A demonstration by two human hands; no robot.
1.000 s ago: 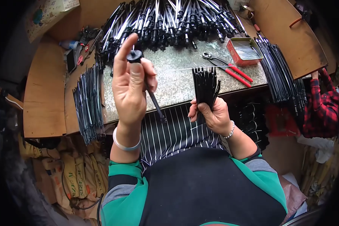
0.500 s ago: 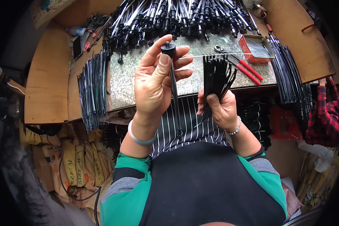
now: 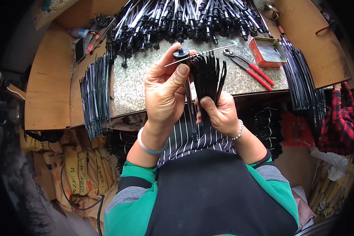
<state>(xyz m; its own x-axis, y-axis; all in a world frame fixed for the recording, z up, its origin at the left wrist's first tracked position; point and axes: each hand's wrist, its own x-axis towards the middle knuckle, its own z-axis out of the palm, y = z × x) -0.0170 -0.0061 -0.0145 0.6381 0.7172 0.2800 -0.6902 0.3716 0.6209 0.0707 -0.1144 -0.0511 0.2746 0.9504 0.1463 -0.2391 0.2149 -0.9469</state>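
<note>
My left hand (image 3: 161, 88) is closed around the top of a black rod (image 3: 181, 54), its round head and short stub showing above the thumb. Below the hand the rod hangs down in front of the striped apron. My right hand (image 3: 221, 114) grips a bundle of thin black ribs (image 3: 205, 76) with looped upper ends. A thin straight wire (image 3: 220, 48) runs slantwise across the tops of the ribs and over the rod, just under its round head. Rod and bundle are side by side, almost touching. Both hands are above the table's near edge.
Red-handled pliers (image 3: 249, 70) lie open on the speckled tabletop (image 3: 131, 86), beside a red tin (image 3: 260, 59) of thin wires. A pile of silver rods with black fittings (image 3: 192, 19) fills the back. Black rib bundles lie at left (image 3: 95, 94) and right (image 3: 299, 74). Another person's plaid sleeve (image 3: 336, 122) is at right.
My right hand has moved left with the rib bundle, bringing it next to the rod. My left hand has shifted slightly right, and the wire is now tilted across the rod's head.
</note>
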